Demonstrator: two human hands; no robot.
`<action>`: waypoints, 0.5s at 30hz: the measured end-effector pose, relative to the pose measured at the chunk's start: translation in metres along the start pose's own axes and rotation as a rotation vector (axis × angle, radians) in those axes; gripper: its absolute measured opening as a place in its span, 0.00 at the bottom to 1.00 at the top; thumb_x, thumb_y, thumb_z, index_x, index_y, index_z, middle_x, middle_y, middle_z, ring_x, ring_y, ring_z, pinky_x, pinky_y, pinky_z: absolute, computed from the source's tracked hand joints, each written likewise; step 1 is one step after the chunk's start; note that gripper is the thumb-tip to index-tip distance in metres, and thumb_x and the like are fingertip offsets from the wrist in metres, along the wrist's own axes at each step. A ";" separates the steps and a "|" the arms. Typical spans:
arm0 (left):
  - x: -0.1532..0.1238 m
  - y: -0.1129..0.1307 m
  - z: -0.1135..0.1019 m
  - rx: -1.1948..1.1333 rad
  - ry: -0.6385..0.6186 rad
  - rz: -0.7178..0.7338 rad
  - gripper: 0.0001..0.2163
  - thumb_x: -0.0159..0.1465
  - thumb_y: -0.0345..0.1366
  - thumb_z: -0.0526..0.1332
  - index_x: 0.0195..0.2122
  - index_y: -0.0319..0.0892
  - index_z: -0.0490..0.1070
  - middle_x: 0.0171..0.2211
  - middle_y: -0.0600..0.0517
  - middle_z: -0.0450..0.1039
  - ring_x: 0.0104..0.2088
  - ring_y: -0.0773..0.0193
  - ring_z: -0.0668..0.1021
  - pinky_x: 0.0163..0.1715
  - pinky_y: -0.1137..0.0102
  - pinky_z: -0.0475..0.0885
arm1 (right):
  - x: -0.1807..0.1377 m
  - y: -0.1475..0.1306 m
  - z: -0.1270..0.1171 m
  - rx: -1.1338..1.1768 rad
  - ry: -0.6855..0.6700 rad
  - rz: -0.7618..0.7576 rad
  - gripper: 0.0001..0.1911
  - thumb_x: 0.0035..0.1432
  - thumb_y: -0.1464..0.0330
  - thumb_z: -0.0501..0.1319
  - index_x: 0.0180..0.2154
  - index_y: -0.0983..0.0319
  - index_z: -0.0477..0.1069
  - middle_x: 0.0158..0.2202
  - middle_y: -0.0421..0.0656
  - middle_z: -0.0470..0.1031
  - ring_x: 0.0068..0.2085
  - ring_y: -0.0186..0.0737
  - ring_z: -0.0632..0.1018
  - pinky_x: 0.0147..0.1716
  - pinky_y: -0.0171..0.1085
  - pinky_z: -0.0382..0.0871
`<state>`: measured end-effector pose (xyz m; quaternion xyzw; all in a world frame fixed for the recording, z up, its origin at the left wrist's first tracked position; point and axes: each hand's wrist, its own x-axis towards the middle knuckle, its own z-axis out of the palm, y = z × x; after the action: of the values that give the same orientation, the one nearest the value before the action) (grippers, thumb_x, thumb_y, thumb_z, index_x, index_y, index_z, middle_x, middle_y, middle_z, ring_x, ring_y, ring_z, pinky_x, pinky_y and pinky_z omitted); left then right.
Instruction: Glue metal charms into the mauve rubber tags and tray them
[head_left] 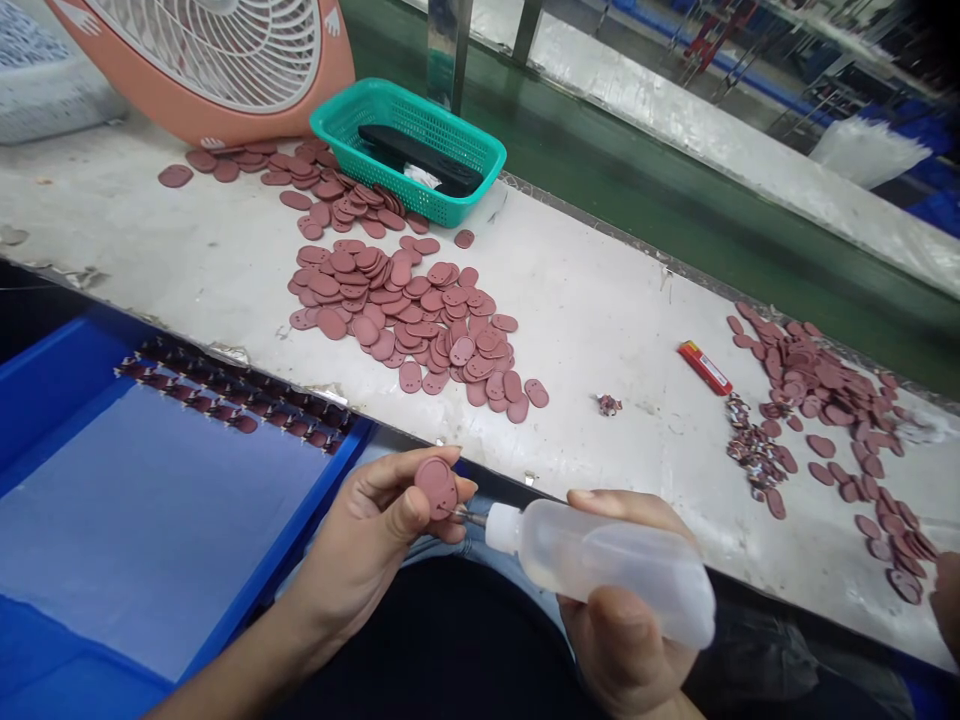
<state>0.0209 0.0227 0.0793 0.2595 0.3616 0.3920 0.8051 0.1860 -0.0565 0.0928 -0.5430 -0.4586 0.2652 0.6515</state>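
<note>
Long bench job here: a white-topped workbench (570,270) runs across the view, scuffed and grubby along its edge, with a big blue plastic tray (150,530) down at the left and a salmon-pink desk fan (217,60) up behind. On the bench there are loose heaps of maroon rubbery oval pieces (397,320), matte and flat with rounded ends, plus a messier spread of them (817,380) off to the right. A teal mesh basket (409,150) holds a black bar-shaped object (420,160), and a red lighter (705,367) lies on its own between the heaps. Neat overlapping rows of finished-looking pieces (232,395) line the tray's far edge. The step in hand is up close: the left hand (367,540) pinches one maroon disc (436,488) between thumb and fingers, while the right hand (622,600) wraps around a translucent plastic squeeze bottle (607,570) lying on its side. The bottle's thin metal tip (469,516) points right at the disc's edge, and I can't tell if it's actually touching.
</note>
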 end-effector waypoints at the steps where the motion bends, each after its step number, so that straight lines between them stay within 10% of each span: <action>1: 0.000 0.000 0.000 0.002 0.001 0.001 0.15 0.53 0.48 0.77 0.40 0.51 0.86 0.31 0.51 0.85 0.27 0.68 0.82 0.30 0.80 0.80 | 0.000 0.000 0.000 0.001 0.003 -0.006 0.14 0.67 0.59 0.60 0.51 0.54 0.73 0.29 0.41 0.75 0.18 0.35 0.70 0.14 0.36 0.65; 15: 0.000 0.002 0.001 0.008 0.027 -0.006 0.16 0.50 0.49 0.78 0.39 0.51 0.86 0.30 0.50 0.85 0.27 0.65 0.83 0.30 0.79 0.80 | -0.001 0.001 0.003 0.053 0.013 0.028 0.15 0.66 0.57 0.60 0.51 0.53 0.72 0.27 0.40 0.75 0.19 0.37 0.71 0.15 0.37 0.65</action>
<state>0.0204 0.0232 0.0811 0.2562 0.3749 0.3919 0.8002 0.1831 -0.0561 0.0910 -0.5335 -0.4397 0.2830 0.6648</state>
